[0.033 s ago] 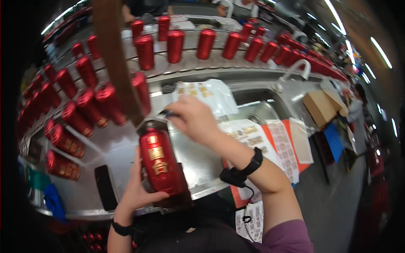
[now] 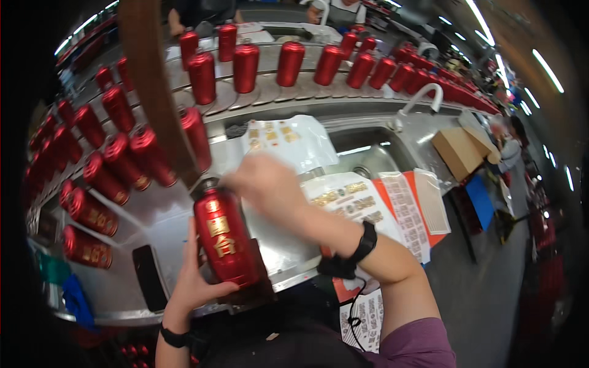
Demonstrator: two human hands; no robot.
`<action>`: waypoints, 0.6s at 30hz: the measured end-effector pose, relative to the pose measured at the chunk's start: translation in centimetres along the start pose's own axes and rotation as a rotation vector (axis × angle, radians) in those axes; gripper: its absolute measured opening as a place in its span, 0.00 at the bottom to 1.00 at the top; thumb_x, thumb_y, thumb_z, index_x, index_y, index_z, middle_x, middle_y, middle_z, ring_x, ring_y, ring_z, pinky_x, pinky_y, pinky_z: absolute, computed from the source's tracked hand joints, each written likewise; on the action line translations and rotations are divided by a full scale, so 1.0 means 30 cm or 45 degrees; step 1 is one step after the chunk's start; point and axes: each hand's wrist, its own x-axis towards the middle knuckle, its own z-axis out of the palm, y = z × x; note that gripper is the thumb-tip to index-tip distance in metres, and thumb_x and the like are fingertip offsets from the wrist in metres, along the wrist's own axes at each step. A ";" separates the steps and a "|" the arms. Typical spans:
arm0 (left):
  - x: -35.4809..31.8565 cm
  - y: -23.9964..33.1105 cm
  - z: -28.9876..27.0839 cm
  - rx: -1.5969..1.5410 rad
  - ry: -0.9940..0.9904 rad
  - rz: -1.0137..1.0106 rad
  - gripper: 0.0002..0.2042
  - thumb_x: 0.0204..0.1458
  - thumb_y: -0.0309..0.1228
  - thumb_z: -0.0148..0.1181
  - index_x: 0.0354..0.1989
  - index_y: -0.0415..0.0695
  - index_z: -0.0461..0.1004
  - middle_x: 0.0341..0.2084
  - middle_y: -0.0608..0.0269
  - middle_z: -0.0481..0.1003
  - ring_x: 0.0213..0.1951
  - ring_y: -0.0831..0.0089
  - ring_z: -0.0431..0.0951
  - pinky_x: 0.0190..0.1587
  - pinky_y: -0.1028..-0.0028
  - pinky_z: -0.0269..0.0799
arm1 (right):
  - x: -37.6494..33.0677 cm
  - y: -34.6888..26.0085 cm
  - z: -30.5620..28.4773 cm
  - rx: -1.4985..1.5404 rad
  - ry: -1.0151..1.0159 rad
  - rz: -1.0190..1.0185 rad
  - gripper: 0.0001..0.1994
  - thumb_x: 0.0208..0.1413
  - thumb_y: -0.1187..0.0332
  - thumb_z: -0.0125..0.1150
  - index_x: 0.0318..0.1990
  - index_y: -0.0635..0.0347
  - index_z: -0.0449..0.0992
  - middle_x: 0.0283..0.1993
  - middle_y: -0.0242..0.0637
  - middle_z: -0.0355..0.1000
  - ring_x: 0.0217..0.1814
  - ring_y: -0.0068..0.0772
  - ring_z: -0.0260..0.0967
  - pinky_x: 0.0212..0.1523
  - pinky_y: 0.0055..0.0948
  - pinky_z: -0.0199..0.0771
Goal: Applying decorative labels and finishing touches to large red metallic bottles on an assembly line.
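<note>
My left hand (image 2: 199, 283) is wrapped around the lower body of a red bottle (image 2: 228, 251) with raised gold characters on its front. The bottle leans a little, resting on a dark block-like support (image 2: 261, 279) beside the steel counter edge. Closed and smeared by motion, my right hand (image 2: 264, 184) is at the bottle's dark neck (image 2: 210, 183). What its fingers hold is hidden in the blur. Just beyond that hand lies a white sheet with gold stickers (image 2: 288, 141). A larger sheet of gold labels (image 2: 350, 199) lies under and beside my right forearm.
Several red bottles (image 2: 147, 153) stand at left, others on a curved conveyor (image 2: 276, 95) behind. A brown post (image 2: 150, 80) rises at left. Phone (image 2: 149, 278), blue cloth (image 2: 76, 300), sink (image 2: 368, 159), faucet (image 2: 423, 101) and cardboard box (image 2: 457, 153) surround me. Other people are across the conveyor.
My right hand, which pinched a small dark object beside the neck, has moved left and slightly down to the neck. My left hand keeps its hold. The whole view has shifted slightly.
</note>
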 end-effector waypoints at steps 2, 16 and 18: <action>0.006 -0.031 0.007 -0.098 0.028 0.016 0.72 0.28 0.40 0.86 0.78 0.45 0.31 0.73 0.48 0.50 0.71 0.57 0.58 0.67 0.56 0.64 | -0.098 -0.067 0.038 -0.019 0.033 -0.287 0.12 0.48 0.69 0.62 0.42 0.48 0.80 0.33 0.32 0.69 0.37 0.39 0.69 0.35 0.38 0.72; -0.047 -0.047 0.012 -0.176 0.161 0.080 0.51 0.45 0.45 0.74 0.74 0.38 0.50 0.73 0.48 0.50 0.73 0.59 0.54 0.72 0.60 0.53 | -0.540 0.660 -0.636 -0.075 -0.163 1.674 0.21 0.63 0.51 0.59 0.42 0.63 0.82 0.41 0.35 0.79 0.40 0.24 0.73 0.43 0.26 0.73; -0.076 -0.062 0.008 -0.280 0.343 0.086 0.36 0.53 0.39 0.67 0.68 0.36 0.63 0.67 0.49 0.61 0.68 0.61 0.64 0.69 0.63 0.59 | -0.523 0.640 -0.621 -0.575 -0.563 1.635 0.28 0.56 0.46 0.66 0.46 0.67 0.81 0.44 0.42 0.79 0.42 0.32 0.75 0.46 0.30 0.74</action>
